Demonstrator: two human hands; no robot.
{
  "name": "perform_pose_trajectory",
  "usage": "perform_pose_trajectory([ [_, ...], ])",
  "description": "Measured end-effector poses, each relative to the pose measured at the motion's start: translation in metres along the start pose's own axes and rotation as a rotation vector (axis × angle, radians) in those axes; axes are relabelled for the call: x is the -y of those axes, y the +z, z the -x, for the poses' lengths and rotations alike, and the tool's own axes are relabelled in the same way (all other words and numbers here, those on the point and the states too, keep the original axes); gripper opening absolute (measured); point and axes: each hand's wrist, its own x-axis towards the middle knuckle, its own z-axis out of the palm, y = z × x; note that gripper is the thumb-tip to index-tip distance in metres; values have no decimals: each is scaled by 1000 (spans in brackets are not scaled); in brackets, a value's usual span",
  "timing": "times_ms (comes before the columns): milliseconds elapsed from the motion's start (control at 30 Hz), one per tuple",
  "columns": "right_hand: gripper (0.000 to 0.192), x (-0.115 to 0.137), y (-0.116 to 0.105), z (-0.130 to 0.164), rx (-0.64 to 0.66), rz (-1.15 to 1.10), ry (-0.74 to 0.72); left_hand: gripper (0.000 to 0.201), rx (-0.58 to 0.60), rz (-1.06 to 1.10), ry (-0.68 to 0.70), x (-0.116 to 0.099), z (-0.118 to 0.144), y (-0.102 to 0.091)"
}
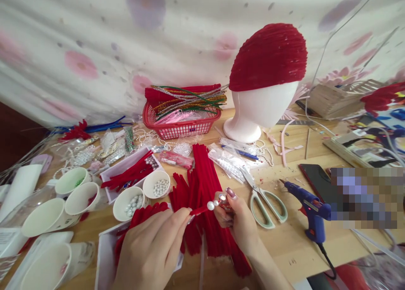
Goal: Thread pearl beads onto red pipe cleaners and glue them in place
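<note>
While my left hand [152, 250] pinches a red pipe cleaner [199, 210] at lower centre, my right hand [236, 216] grips its beaded end, two pearls [213, 204] threaded, more waiting in the paper cups [157, 183].

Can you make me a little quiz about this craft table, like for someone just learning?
1. True or false: the left hand pinches a short red pipe cleaner with white pearl beads at its end.
2. What sits on the white mannequin head? A) a red cap B) a blue scarf C) nothing
3. Which tool lies between the scissors and the phone?

Key: 1 true; 2 A; 3 the blue glue gun.
</note>
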Motion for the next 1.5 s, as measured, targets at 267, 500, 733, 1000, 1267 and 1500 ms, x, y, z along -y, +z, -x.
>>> perform_pose_trajectory([
  [267, 64, -2, -3, 3, 12, 23, -24, 24, 0, 0, 13, -4, -3, 0],
  [500, 64, -4, -4, 5, 12, 36, -38, 18, 30, -10, 17, -3, 2, -1],
  [733, 63, -3, -5, 5, -2, 35, -53, 15, 59, -8, 8, -3, 4, -1],
  [1000, 63, -4, -5, 5, -4, 46, -51, 19, 27, -13, 6, -4, -1, -1],
  [1267, 63, -4, -4, 4, -9, 47, -48, 16, 41, 14, 14, -2, 2, 1],
  [1500, 65, -3, -4, 4, -11, 35, -36, 18, -5, 18, 8, -3, -1, 0],
])
